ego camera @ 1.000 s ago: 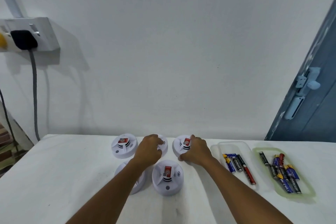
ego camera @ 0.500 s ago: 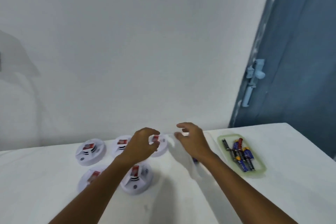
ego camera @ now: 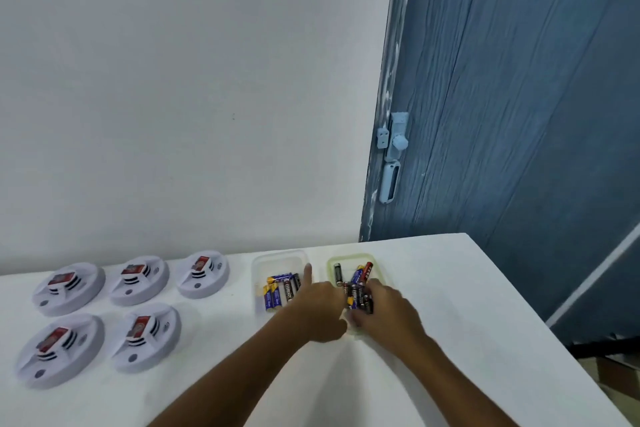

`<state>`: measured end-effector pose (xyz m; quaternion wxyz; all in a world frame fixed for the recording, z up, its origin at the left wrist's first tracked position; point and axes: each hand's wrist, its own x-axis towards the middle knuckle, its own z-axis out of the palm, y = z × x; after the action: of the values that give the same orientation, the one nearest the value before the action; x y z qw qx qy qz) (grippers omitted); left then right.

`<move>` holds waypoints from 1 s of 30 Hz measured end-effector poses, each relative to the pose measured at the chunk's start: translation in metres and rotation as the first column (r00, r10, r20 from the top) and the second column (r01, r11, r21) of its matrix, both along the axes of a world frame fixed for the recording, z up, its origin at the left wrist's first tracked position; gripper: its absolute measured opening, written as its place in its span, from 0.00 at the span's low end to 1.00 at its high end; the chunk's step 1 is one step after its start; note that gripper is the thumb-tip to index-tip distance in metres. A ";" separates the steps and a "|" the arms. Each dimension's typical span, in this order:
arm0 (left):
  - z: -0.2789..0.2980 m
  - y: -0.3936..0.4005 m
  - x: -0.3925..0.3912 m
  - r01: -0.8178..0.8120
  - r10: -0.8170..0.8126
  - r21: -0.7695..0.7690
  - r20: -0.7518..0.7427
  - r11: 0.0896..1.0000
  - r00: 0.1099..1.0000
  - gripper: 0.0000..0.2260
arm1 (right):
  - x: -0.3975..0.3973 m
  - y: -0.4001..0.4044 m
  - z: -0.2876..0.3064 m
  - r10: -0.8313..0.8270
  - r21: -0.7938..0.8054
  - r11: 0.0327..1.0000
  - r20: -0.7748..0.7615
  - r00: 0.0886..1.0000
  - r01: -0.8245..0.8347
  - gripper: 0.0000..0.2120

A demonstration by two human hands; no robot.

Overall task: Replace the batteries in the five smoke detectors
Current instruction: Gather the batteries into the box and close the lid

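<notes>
Detectors (ego camera: 138, 305) far L of hands; R hand (ego camera: 384, 312) covers green tray (ego camera: 349, 258) batts

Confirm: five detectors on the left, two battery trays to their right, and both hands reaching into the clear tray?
One thing is off. In the head view the left hand and right hand meet at the green tray, not the clear tray. The five detectors and two trays are as you say.

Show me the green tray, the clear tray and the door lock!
green tray (ego camera: 349, 257), head view, far rim.
clear tray (ego camera: 273, 255), head view, far rim.
door lock (ego camera: 399, 141), head view, round knob.
</notes>
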<state>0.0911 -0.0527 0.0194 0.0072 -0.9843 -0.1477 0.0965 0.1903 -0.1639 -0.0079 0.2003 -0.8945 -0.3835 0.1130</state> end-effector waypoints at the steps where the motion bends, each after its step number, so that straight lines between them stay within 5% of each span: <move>1: 0.000 -0.004 0.002 -0.005 0.005 0.018 -0.017 1.000 1.000 0.13 | 0.000 0.002 -0.003 0.039 -0.011 0.999 0.047 0.998 -0.038 0.21; 11: -0.004 -0.004 -0.002 -0.041 0.042 -0.031 0.025 0.999 0.999 0.16 | 0.008 0.006 -0.011 0.140 0.007 0.990 0.143 0.980 -0.142 0.19; 14: 0.007 0.003 -0.010 -0.014 0.031 -0.132 0.130 0.991 0.991 0.16 | 0.011 0.004 -0.010 0.094 0.056 0.994 0.070 0.993 -0.098 0.17; 17: 0.021 0.021 -0.028 -0.066 0.148 -0.291 0.270 0.954 0.952 0.16 | 0.006 0.005 -0.001 0.073 0.273 0.961 -0.138 0.988 -0.033 0.05; 21: 0.037 0.055 -0.064 -0.105 0.344 -0.451 0.489 0.886 0.802 0.14 | -0.024 0.034 0.037 0.295 0.521 0.850 -0.357 0.886 -0.073 0.03; 23: 0.042 0.070 -0.079 -0.149 0.419 -0.475 0.534 0.867 0.734 0.12 | -0.045 0.058 0.050 0.388 0.406 0.878 -0.298 0.872 -0.252 0.02; 27: 0.042 0.085 -0.088 -0.183 0.464 -0.495 0.533 0.849 0.707 0.12 | -0.080 0.091 0.046 0.494 -0.173 0.860 0.047 0.868 -0.480 0.10; 30: 0.039 0.077 -0.074 -0.143 0.430 -0.504 0.517 0.852 0.740 0.12 | -0.082 0.090 0.043 0.497 -0.222 0.851 0.046 0.866 -0.476 0.12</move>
<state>0.0171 0.0247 0.0587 -0.2747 -0.9014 -0.2703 -0.1975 0.1087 -0.0739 0.0355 0.0529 -0.7883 -0.5937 0.1527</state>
